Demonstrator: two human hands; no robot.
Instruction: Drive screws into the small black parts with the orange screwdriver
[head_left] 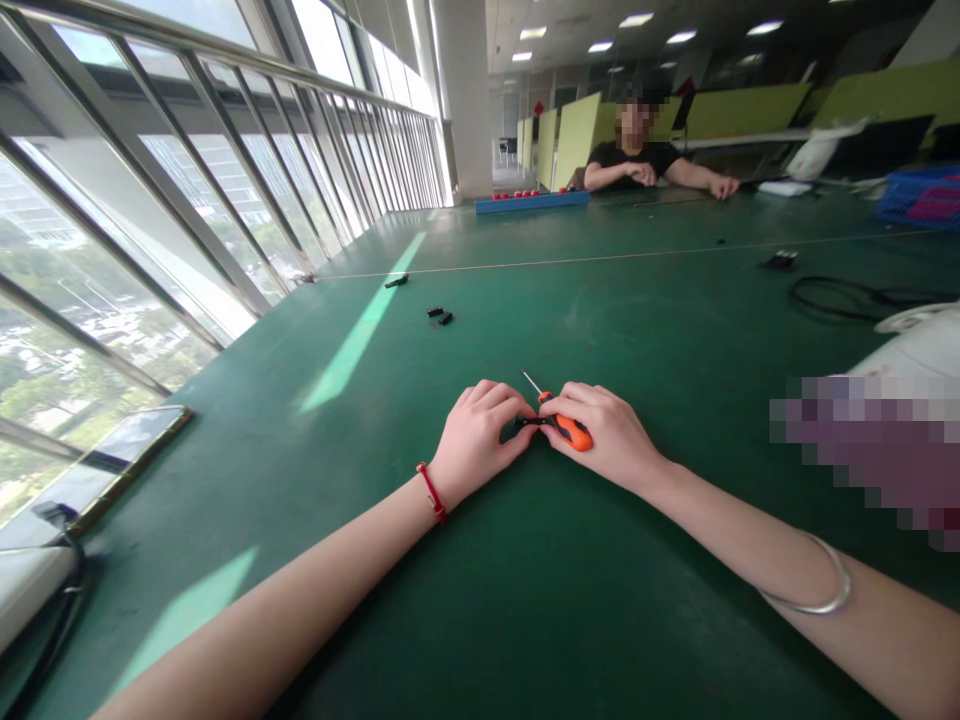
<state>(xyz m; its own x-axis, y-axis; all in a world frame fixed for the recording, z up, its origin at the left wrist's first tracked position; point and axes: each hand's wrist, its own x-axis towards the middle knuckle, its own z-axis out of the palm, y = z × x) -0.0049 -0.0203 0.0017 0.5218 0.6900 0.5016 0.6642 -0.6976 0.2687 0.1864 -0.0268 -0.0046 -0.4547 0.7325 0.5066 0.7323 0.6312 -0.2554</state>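
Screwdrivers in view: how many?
1: an orange-and-black screwdriver in the right hand, beside the small black part pinched by the left hand. Part of the right edge is pixelated, so others could be hidden there.

One screwdriver point(576, 434), one bracelet point(432, 493), one bangle point(832, 602) and one blue basket point(909, 192) show.

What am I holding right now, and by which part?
Your right hand holds the screwdriver by its handle. Your left hand pinches a small black part in its fingertips; exactly where on it is unclear.
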